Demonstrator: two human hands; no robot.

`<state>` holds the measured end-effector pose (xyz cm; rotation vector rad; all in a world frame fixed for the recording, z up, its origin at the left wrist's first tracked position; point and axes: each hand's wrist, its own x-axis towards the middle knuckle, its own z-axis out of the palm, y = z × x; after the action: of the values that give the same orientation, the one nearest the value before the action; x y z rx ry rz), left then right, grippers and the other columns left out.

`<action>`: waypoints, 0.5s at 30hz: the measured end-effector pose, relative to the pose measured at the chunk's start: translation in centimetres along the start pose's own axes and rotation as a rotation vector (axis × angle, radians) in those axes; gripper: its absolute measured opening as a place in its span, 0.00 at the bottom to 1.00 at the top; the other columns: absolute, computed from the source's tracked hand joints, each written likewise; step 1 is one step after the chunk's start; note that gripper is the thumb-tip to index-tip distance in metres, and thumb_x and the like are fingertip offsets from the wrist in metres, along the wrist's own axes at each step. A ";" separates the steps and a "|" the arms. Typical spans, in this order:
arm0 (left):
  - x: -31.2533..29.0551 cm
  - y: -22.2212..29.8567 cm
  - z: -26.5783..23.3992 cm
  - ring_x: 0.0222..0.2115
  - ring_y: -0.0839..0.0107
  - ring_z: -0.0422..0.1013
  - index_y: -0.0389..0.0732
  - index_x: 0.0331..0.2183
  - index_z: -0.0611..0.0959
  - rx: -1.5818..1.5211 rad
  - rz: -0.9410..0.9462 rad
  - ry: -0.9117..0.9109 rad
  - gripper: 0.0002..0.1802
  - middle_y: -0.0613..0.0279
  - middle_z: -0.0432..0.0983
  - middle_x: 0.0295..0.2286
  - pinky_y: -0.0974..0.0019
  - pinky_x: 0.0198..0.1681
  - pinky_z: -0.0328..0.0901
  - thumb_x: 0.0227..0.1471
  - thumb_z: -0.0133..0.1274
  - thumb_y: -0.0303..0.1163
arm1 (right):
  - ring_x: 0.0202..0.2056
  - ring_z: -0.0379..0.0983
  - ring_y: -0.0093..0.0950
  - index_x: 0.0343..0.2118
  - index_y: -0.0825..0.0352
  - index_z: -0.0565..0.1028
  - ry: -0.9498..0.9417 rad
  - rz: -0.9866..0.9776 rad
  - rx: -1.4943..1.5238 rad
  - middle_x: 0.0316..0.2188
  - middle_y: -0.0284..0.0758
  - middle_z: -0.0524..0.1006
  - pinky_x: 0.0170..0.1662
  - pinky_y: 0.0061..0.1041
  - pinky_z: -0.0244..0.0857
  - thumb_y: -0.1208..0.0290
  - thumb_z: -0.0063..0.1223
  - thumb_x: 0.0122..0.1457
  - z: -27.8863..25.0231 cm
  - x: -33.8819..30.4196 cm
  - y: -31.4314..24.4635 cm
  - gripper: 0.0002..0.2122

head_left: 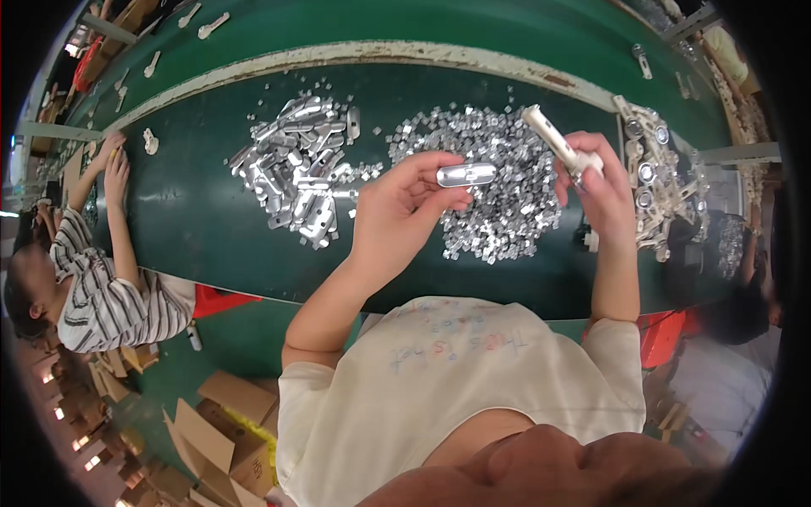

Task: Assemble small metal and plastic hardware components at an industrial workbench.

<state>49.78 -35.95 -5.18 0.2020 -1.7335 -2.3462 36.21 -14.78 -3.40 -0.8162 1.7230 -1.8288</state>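
Note:
My left hand (395,207) pinches a shiny oblong metal plate (466,175) with rounded ends between thumb and fingers. In my right hand (606,188) is a cream-coloured, handle-like part (547,131), its long shaft tilted up to the left and its wider end among my fingers. Both hands are raised, with a gap between the two pieces. Behind and below them spreads a heap of small square metal pieces (507,215). Left of it lies a pile of oblong metal plates (296,156). Beside my right hand are several cream parts with round silvery discs (649,173).
A worn pale ledge (405,52) borders the dark green table (186,203). Beyond it, cream parts (213,25) lie scattered on a green surface. At the left, another person in a striped top (93,291) reaches over the table. Cardboard boxes (207,435) stand on the floor.

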 end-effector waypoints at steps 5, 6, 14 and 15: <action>-1.0 0.6 0.3 0.32 0.74 0.73 0.32 0.41 0.73 0.124 -0.035 -0.006 0.15 0.56 0.74 0.31 0.75 0.35 0.69 0.48 0.50 0.18 | 0.36 0.68 0.33 0.44 0.73 0.67 -0.051 -0.500 -0.640 0.36 0.42 0.70 0.39 0.28 0.62 0.81 0.57 0.42 3.3 0.0 -1.8 0.22; -1.1 0.6 0.5 0.31 0.75 0.73 0.32 0.41 0.73 0.102 -0.033 -0.006 0.15 0.58 0.75 0.31 0.75 0.36 0.69 0.47 0.50 0.16 | 0.33 0.67 0.34 0.41 0.73 0.70 -0.065 -0.545 -0.691 0.34 0.42 0.70 0.36 0.27 0.62 0.80 0.58 0.40 3.7 0.1 -1.9 0.20; -2.1 1.3 0.7 0.31 0.76 0.73 0.31 0.40 0.74 0.139 -0.053 -0.054 0.17 0.58 0.75 0.30 0.74 0.37 0.69 0.44 0.49 0.13 | 0.30 0.66 0.32 0.36 0.70 0.73 -0.126 -0.478 -0.747 0.30 0.39 0.69 0.32 0.26 0.61 0.76 0.61 0.39 5.2 -0.7 -2.1 0.17; -2.3 1.3 0.8 0.31 0.76 0.73 0.31 0.40 0.74 0.119 -0.061 -0.057 0.17 0.58 0.75 0.31 0.73 0.37 0.69 0.44 0.49 0.13 | 0.30 0.66 0.32 0.36 0.70 0.73 -0.136 -0.467 -0.739 0.30 0.39 0.69 0.32 0.26 0.62 0.77 0.61 0.40 5.3 -0.8 -2.1 0.17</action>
<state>51.93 -34.99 -3.79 0.2124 -1.9224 -2.3140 40.66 -17.79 -1.24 -1.7084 2.2745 -1.3025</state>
